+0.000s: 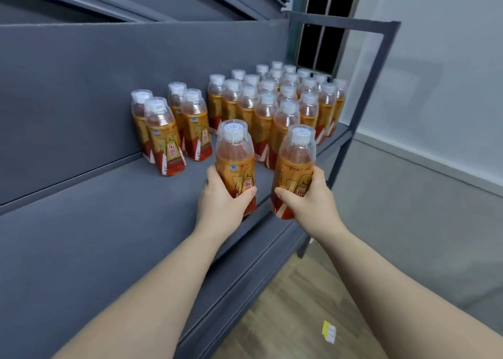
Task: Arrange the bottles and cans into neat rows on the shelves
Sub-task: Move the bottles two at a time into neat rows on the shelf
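The left grip [221, 203] is wrapped round the lower body of one bottle [235, 154], thumb across the label; the right grip [307, 203] clasps a second bottle [296, 162] the same way; both bottles are upright, side by side but apart, near the front edge of the shelf [109, 222]; whether their bases rest on it cannot be told. Each bottle is clear plastic, rounded at the shoulder, with amber drink inside, an orange, gold and red glossy label and a white cap under a clear dome cover.

Behind them stands a packed block of bottles [272, 100] in rows running back to the shelf's far right end; to the left, near the back panel [81, 86], a loose group of four [168, 124] leans in pairs, well apart from the block. The shelf and panel are matte grey-blue and flat; a dark metal post [364, 113] frames the right end.

Bare shelf lies left of the hands and in front of the group of four; beyond the front lip is wood-grain floor [285, 304] with a yellow-and-white slip [328, 331] on it.
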The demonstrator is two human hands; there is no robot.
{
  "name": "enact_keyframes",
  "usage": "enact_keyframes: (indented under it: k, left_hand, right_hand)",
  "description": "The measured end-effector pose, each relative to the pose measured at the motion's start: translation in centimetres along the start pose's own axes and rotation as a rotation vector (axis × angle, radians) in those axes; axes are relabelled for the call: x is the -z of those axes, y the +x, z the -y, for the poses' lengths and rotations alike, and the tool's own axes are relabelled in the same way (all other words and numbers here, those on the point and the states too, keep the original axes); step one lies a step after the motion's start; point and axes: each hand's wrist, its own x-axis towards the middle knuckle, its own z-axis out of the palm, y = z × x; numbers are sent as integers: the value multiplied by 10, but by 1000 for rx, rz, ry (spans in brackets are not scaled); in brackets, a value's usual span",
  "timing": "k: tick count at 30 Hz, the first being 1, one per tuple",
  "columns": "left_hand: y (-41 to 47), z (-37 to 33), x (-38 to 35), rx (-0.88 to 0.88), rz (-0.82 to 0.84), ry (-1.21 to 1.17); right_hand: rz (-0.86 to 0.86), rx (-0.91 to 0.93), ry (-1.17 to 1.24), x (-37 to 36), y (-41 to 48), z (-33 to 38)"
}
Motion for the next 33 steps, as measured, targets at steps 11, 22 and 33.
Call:
enact_keyframes:
  k: [11, 22, 33]
  left_hand:
    - [57, 29, 23, 106, -218, 47]
    - [86, 36, 18, 235, -406, 68]
    - [94, 36, 16, 290, -414, 40]
  right_hand:
    - [220, 120, 42, -73, 84, 16]
    - [437, 224, 89, -119, 153, 16]
    - [527, 241, 116, -141, 176, 16]
